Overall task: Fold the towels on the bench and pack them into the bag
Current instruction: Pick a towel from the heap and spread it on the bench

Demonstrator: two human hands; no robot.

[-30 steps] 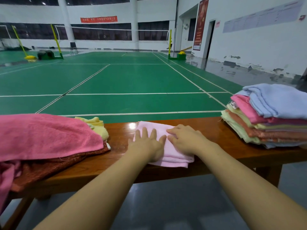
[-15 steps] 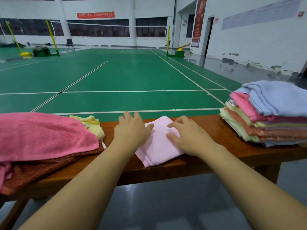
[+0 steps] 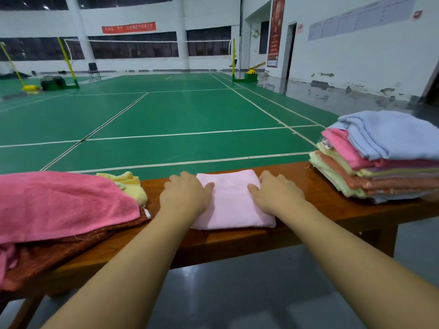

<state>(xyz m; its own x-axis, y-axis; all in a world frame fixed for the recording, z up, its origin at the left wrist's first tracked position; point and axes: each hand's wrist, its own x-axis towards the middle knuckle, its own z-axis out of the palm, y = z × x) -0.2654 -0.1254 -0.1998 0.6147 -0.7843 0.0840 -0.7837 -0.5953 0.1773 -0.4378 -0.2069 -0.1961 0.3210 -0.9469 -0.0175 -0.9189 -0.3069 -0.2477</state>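
Since half a second ago, the light pink towel (image 3: 234, 203) has been turned square to the bench edge, and both hands have been shifted out to its two short sides. One folded light pink towel is seen lying flat in the middle of the wooden bench (image 3: 316, 205), its near edge close to the bench's front edge. The left hand (image 3: 184, 198) is laid on the towel's left side, fingers loosely bent and reaching over the far left corner, thumb resting on the top face. The right hand (image 3: 276, 194) is laid on the right side in mirrored fashion, thumb on top and fingers curved over the far right corner. Whether the edges are pinched or only pressed cannot be told.

Two heaps of towels are counted. At the left end, an unfolded heap is made up of three visible pieces: a bright pink towel (image 3: 64, 205) on top, a rust-red one (image 3: 59, 252) beneath it and a pale yellow one (image 3: 128, 186) behind. At the right end, a stack of folded towels (image 3: 380, 162) is topped by a light blue one; its layers cannot be counted exactly. One green court (image 3: 178, 119) is seen beyond the bench.
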